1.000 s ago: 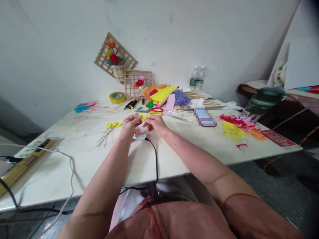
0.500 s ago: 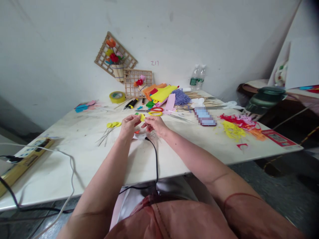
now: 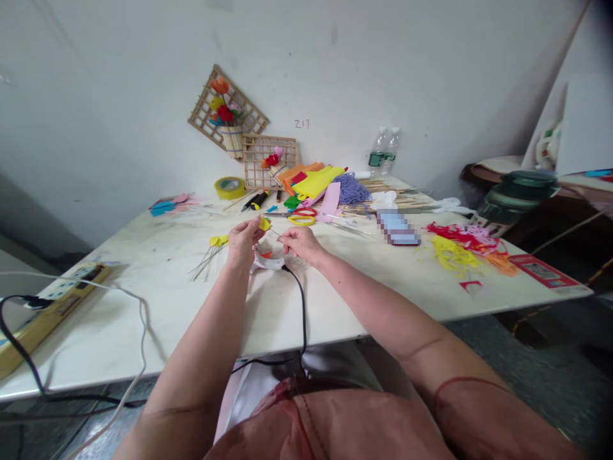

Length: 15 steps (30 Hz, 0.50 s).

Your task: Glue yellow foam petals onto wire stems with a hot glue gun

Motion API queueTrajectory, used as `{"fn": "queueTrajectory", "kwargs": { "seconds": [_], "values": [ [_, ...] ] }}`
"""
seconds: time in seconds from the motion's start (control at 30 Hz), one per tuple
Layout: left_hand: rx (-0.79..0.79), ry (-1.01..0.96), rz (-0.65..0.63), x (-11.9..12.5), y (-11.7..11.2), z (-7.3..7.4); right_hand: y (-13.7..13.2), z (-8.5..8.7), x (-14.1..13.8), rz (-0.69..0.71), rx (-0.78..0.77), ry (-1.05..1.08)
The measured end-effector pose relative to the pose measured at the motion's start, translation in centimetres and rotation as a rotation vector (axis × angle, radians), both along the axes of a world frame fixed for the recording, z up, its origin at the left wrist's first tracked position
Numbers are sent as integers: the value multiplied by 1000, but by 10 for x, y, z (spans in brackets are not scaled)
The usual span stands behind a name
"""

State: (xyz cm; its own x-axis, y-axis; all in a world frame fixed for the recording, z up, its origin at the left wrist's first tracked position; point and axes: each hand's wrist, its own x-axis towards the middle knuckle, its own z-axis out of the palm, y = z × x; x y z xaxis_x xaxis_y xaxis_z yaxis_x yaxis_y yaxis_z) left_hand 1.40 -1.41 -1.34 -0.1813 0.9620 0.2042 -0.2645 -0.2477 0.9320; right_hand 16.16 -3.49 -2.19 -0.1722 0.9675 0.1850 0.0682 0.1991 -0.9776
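Note:
Between the fingers of my left hand [image 3: 244, 240] is a small yellow flower [image 3: 265, 223], which seems cut from felt or paper. A thin stem [image 3: 274, 231] runs from it toward my right hand [image 3: 301, 244], whose fingers pinch its other end. Below the hands lies a white glue gun [image 3: 268, 262] with an orange part, its black cord trailing off the table's front edge. Left of my left hand, several yellow flower pieces on thin wires [image 3: 219, 241] rest on the tabletop. Scissors [image 3: 302, 217] with red and yellow handles lie just beyond my hands.
Coloured sheets [image 3: 316, 182], purple yarn [image 3: 353, 189] and sticks are heaped at the back. A phone [image 3: 398, 228] and coloured scraps [image 3: 453, 254] lie to the right. A power strip [image 3: 57, 310] with loose cables is at left. Yellow tape [image 3: 229, 188] stands near the wooden lattices [image 3: 253, 172].
My right hand has drawn away to the right from my left, and the thin stem now shows between them. The yellow piece has shifted slightly left with my left hand.

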Motion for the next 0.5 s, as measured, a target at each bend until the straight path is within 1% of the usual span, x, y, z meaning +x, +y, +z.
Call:
{"fn": "queueTrajectory", "kwargs": {
  "seconds": [0.13,0.27,0.5],
  "values": [
    [33,24,1,2,-1,-1,0,-1,0,19,-6,-1],
    [44,43,-12,5,-6,1,0,-2,0,27,1,9],
    [49,-41,-77,3,-4,2,1,-3,0,63,-11,53]
  ]
}}
